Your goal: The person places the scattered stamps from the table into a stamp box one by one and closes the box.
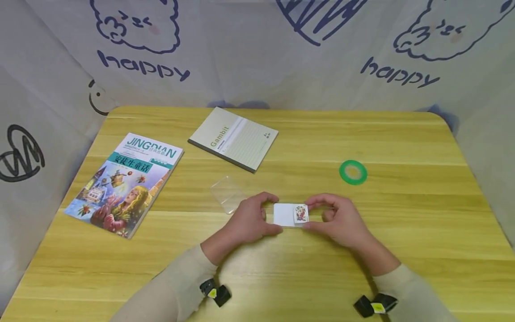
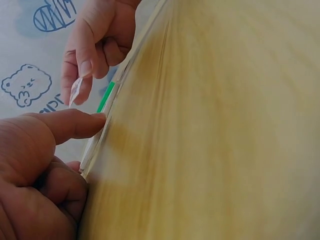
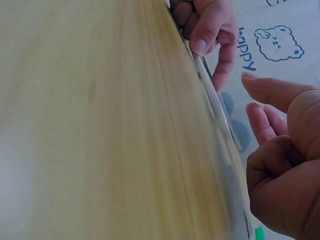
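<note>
A flat white rectangular piece [image 1: 283, 215] lies on the wooden table in front of the person. At its left end the left hand [image 1: 254, 217] holds it between thumb and fingers. The right hand [image 1: 335, 218] pinches a small printed card [image 1: 301, 213] with a colourful picture over the piece's right end. In the left wrist view this card [image 2: 75, 92] is tilted and raised a little. The right wrist view shows the left thumb [image 3: 200, 46] against the white edge; the card cannot be made out there. Left of the hands lies a clear plastic case part [image 1: 227, 194].
A colourful magazine-like book [image 1: 124, 185] lies at the left of the table [image 1: 422, 188]. Behind the hands is a grey Gambit notebook [image 1: 234, 138]. A green tape roll [image 1: 352, 172] lies flat behind the right hand. Printed cloth [image 1: 257, 53] hangs behind the table.
</note>
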`<state>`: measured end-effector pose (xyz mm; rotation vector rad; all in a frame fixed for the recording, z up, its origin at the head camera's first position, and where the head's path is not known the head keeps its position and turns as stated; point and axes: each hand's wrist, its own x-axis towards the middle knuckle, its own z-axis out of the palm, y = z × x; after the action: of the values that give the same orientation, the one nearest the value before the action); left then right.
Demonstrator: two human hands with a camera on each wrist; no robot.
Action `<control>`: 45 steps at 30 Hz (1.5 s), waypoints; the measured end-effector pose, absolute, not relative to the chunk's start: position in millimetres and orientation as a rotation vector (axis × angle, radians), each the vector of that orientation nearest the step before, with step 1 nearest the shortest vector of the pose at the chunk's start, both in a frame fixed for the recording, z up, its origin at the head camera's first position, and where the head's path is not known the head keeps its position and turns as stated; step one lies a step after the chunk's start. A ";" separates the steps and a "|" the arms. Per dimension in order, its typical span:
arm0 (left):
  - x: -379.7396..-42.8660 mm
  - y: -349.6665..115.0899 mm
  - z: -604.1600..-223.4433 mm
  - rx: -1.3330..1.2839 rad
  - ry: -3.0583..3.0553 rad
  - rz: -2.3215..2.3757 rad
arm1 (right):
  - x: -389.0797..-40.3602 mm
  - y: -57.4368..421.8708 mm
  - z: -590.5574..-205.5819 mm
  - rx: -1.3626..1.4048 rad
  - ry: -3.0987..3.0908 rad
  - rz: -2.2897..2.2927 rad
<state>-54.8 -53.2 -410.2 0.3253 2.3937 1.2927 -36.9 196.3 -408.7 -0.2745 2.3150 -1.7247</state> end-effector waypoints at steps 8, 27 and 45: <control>-54.0 -53.9 -410.1 0.342 2.403 1.273 | -40.9 185.0 -413.2 -0.277 2.396 -1.616; -55.8 -54.1 -414.0 0.386 2.436 1.259 | -48.8 166.5 -415.4 -0.364 2.547 -1.413; -55.2 -54.0 -412.1 0.368 2.419 1.267 | -49.8 162.0 -414.7 -0.325 2.557 -1.358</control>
<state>-55.2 -54.0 -412.1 0.3677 2.4190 1.2675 -49.8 162.0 -414.7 -0.3255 2.5570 -1.3584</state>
